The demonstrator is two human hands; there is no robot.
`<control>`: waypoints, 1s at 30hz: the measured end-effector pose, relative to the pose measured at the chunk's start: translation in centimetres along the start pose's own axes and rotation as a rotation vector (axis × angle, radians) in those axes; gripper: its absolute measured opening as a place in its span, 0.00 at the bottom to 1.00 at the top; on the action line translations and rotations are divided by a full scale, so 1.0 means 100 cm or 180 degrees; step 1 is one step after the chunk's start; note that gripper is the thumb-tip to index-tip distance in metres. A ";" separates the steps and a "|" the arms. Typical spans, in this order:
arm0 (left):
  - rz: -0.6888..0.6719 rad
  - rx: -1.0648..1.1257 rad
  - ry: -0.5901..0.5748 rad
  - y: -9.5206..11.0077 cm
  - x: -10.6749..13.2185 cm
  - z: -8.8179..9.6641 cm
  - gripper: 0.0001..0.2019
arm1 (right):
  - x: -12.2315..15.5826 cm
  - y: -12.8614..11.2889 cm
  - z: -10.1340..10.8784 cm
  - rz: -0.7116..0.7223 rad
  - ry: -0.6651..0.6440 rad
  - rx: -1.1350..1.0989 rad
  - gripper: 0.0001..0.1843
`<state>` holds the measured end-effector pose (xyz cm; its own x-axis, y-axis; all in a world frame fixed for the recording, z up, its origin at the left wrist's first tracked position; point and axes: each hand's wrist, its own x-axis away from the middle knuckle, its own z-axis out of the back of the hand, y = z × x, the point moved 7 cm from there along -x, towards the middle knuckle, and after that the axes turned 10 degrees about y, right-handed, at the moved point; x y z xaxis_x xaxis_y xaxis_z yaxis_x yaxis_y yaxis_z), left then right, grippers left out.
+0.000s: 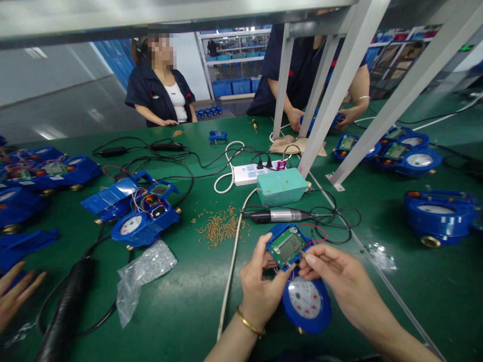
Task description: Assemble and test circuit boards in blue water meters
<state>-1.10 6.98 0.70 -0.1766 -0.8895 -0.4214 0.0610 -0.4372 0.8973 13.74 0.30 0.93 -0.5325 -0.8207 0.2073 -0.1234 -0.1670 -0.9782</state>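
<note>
My left hand (260,286), with a gold bracelet at the wrist, grips the blue upper housing of a water meter (306,297). In that housing sits a green circuit board with a grey display (290,247), tilted toward me. The meter's round white dial faces up below it. My right hand (332,266) pinches at the board's right edge, thumb against fingertips; what is between them is too small to make out. A thin red wire (319,229) loops out beside the board. Just beyond the hands lies an electric screwdriver (279,216) with a silver and black body.
Loose brass-coloured screws (221,227) lie left of my hands, near a clear plastic bag (145,276). Behind are a teal box (283,187) and a white power strip (245,174). Metal frame posts (320,115) rise ahead. Blue meters (147,221) stand both sides. Another person's hand (17,291) is at left.
</note>
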 end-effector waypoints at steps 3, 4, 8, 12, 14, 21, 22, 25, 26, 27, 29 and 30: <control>-0.0123 -0.0111 0.0035 0.001 0.000 0.001 0.32 | -0.001 0.001 0.001 0.0062 0.0115 -0.0054 0.19; -0.0149 -0.0138 0.0041 0.002 0.000 0.001 0.32 | -0.002 0.002 0.001 0.0052 0.0162 -0.0079 0.19; -0.0275 -0.0271 0.0098 0.004 -0.001 0.004 0.33 | -0.003 0.010 0.004 -0.0045 0.0308 -0.0129 0.19; -0.0444 -0.0418 0.0127 0.008 -0.002 0.005 0.33 | -0.001 0.011 0.006 -0.0051 0.0340 -0.0146 0.19; -0.0493 -0.0471 0.0115 0.010 -0.003 0.005 0.32 | 0.000 0.010 0.005 -0.0041 0.0326 -0.0164 0.18; -0.0589 -0.0678 0.0058 0.012 -0.002 0.004 0.31 | 0.002 0.001 0.003 -0.0006 0.0316 -0.0026 0.21; -0.0582 -0.0690 0.0059 0.012 -0.002 0.004 0.31 | 0.002 0.000 0.002 -0.0016 0.0306 -0.0008 0.21; -0.0493 -0.0574 0.0090 0.009 -0.001 0.004 0.32 | 0.001 -0.005 0.000 -0.0044 0.0251 0.0007 0.22; -0.0425 -0.0488 0.0102 0.008 -0.001 0.004 0.32 | 0.001 -0.006 0.000 -0.0049 0.0242 0.0005 0.23; -0.0341 -0.0393 0.0109 0.006 -0.001 0.004 0.32 | 0.000 -0.007 0.000 -0.0051 0.0239 0.0000 0.23; -0.0139 -0.0198 0.0084 0.002 0.000 0.003 0.32 | -0.002 -0.008 0.000 -0.0049 0.0251 -0.0023 0.23; -0.0044 -0.0108 0.0057 0.000 0.000 0.002 0.31 | -0.002 -0.008 0.000 -0.0051 0.0254 -0.0033 0.23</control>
<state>-1.30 6.99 0.69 -0.1599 -0.8855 -0.4362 0.0920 -0.4533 0.8866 13.94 0.62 1.64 -0.5952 -0.7718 0.2236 -0.1409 -0.1737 -0.9747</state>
